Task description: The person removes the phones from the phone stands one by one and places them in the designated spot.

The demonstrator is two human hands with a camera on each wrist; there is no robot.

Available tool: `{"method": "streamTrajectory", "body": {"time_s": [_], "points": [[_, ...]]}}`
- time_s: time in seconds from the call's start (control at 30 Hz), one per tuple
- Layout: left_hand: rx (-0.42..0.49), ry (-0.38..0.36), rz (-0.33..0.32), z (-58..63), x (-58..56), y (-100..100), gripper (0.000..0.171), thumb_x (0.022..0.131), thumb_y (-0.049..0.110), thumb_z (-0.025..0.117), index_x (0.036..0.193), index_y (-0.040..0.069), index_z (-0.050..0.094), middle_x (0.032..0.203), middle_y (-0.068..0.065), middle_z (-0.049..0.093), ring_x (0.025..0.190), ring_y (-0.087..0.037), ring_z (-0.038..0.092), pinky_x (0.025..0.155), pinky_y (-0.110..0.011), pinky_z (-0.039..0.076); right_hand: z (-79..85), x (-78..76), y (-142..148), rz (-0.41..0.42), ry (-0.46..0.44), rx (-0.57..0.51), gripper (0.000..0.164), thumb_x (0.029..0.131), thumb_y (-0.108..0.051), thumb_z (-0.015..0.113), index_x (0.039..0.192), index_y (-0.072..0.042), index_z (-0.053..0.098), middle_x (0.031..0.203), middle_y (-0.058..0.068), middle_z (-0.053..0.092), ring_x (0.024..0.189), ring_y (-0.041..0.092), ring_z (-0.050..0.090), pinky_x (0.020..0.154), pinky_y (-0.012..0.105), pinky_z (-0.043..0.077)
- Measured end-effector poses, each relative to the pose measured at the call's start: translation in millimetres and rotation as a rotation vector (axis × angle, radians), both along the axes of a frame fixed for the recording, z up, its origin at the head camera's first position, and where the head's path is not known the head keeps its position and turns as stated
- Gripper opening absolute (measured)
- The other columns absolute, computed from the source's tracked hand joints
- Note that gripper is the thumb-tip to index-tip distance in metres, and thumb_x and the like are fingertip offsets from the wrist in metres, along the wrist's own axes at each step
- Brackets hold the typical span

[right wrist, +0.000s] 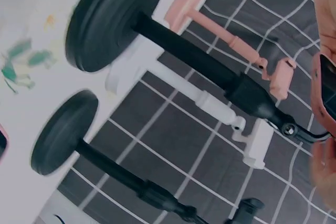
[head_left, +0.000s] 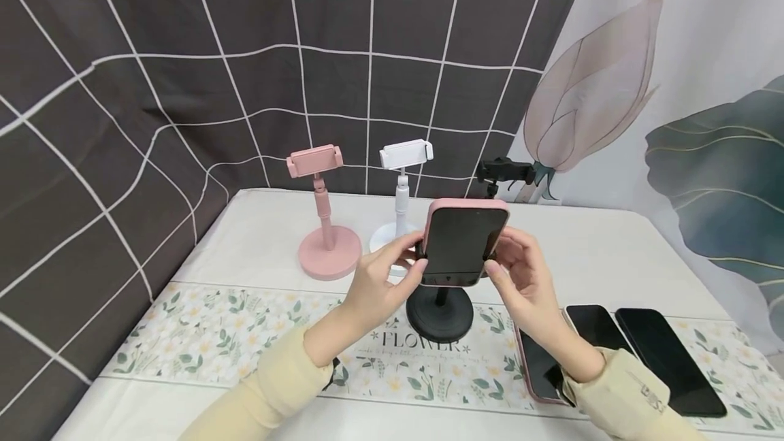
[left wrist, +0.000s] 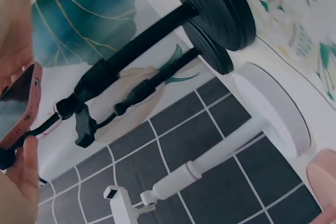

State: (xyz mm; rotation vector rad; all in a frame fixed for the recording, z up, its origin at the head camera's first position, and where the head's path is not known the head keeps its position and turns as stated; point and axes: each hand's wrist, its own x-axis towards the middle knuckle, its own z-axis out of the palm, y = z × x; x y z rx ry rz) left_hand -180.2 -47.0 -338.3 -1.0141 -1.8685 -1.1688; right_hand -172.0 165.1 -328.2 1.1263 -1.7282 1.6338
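Note:
A smartphone in a pink case stands upright, screen toward me, at the top of a black phone stand. Black clamp ends show at both its side edges. My left hand holds the phone's left edge, thumb in front and fingers behind, right at the clamp end. On the other edge my right hand grips the same way, its fingers curled. In the left wrist view the phone sits between both hands, beside the stand's black pole. The back of the clamp is mostly hidden.
Behind stand a pink phone stand, a white phone stand and another black phone stand. At the right, under and beside my right forearm, lie several phones, including a black phone. A floral runner crosses the white table.

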Motion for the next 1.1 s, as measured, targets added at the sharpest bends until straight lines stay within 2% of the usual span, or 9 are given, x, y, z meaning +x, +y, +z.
{"method": "streamTrajectory", "body": {"time_s": [0.1, 0.2, 0.37, 0.43, 0.53, 0.7, 0.77, 0.87, 1.1], "points": [[-0.081, -0.022, 0.077, 1.2, -3.8, -1.8, 0.051, 0.091, 0.037, 0.047, 0.123, -0.001, 0.038, 0.085, -0.014, 0.069, 0.059, -0.006, 0.055, 0.046, -0.017, 0.045, 8.4, -1.0, -0.2, -0.041, 0.076, -0.036, 0.041, 0.081, 0.011, 0.051, 0.119, 0.016, 0.036, 0.12, 0.003, 0.052, 0.104, 0.021, 0.049, 0.093, 0.024, 0.039], [-0.182, -0.042, 0.138, 2.4, -7.6, -4.1, 0.063, 0.09, 0.056, 0.032, 0.124, 0.003, 0.032, 0.082, -0.009, 0.065, 0.051, -0.005, 0.045, 0.041, -0.018, 0.036, 24.2, -2.5, -6.3, -0.139, 0.235, -0.177, 0.032, 0.08, 0.006, 0.054, 0.108, 0.018, 0.044, 0.114, 0.011, 0.057, 0.103, 0.027, 0.049, 0.093, 0.028, 0.038], [-0.263, -0.036, 0.144, 5.2, -11.6, -4.7, 0.067, 0.087, 0.064, 0.022, 0.115, 0.006, 0.038, 0.075, -0.005, 0.057, 0.046, -0.003, 0.038, 0.041, -0.017, 0.033, 59.0, 7.2, -29.2, -0.531, 0.499, -0.321, 0.025, 0.08, -0.016, 0.06, 0.085, 0.009, 0.058, 0.097, 0.018, 0.059, 0.094, 0.035, 0.049, 0.083, 0.033, 0.039], [-0.271, -0.012, 0.15, 7.2, -13.3, -4.0, 0.067, 0.087, 0.065, 0.02, 0.112, 0.006, 0.041, 0.072, -0.004, 0.056, 0.045, -0.004, 0.038, 0.04, -0.018, 0.034, 69.5, 13.9, -39.3, -0.648, 0.535, -0.231, 0.027, 0.081, -0.023, 0.058, 0.086, 0.004, 0.06, 0.1, 0.018, 0.058, 0.097, 0.037, 0.046, 0.086, 0.04, 0.037], [-0.293, 0.053, 0.158, 10.9, -15.9, -3.5, 0.065, 0.087, 0.062, 0.024, 0.109, 0.006, 0.045, 0.072, -0.004, 0.058, 0.051, -0.006, 0.045, 0.043, -0.021, 0.04, 76.4, 23.5, -49.4, -0.748, 0.536, 0.049, 0.026, 0.082, -0.024, 0.055, 0.096, -0.004, 0.063, 0.11, 0.021, 0.055, 0.109, 0.04, 0.039, 0.086, 0.057, 0.03], [-0.409, 0.281, 0.232, 15.6, -19.3, -4.6, 0.056, 0.076, 0.051, 0.061, 0.104, 0.004, 0.049, 0.07, -0.001, 0.06, 0.055, -0.01, 0.053, 0.042, -0.024, 0.046, 77.0, 31.4, -60.0, -0.804, 0.438, 0.395, 0.034, 0.082, -0.02, 0.055, 0.114, -0.01, 0.059, 0.124, 0.022, 0.046, 0.122, 0.039, 0.025, 0.079, 0.068, 0.024], [-0.447, 0.372, 0.274, 17.1, -19.8, -5.4, 0.055, 0.068, 0.046, 0.068, 0.098, 0.003, 0.05, 0.063, 0.001, 0.056, 0.048, -0.009, 0.047, 0.036, -0.022, 0.041, 76.1, 31.0, -65.0, -0.829, 0.411, 0.459, 0.035, 0.083, -0.02, 0.054, 0.117, -0.012, 0.057, 0.125, 0.022, 0.046, 0.123, 0.039, 0.024, 0.079, 0.068, 0.025], [-0.481, 0.44, 0.324, 19.6, -20.5, -6.4, 0.045, 0.072, 0.043, 0.064, 0.089, 0.004, 0.05, 0.056, 0.002, 0.05, 0.042, -0.009, 0.04, 0.032, -0.021, 0.035, 73.7, 28.0, -73.6, -0.865, 0.4, 0.514, 0.033, 0.085, -0.018, 0.052, 0.117, -0.011, 0.057, 0.124, 0.022, 0.048, 0.122, 0.04, 0.026, 0.078, 0.066, 0.026], [-0.48, 0.351, 0.3, 20.5, -21.7, -9.5, 0.028, 0.076, 0.032, 0.061, 0.079, 0.006, 0.052, 0.054, -0.001, 0.052, 0.045, -0.012, 0.043, 0.035, -0.026, 0.038, 63.9, 20.1, -83.7, -0.907, 0.391, 0.518, 0.032, 0.086, -0.019, 0.052, 0.115, -0.007, 0.054, 0.114, 0.023, 0.051, 0.111, 0.04, 0.035, 0.071, 0.063, 0.03]]}}
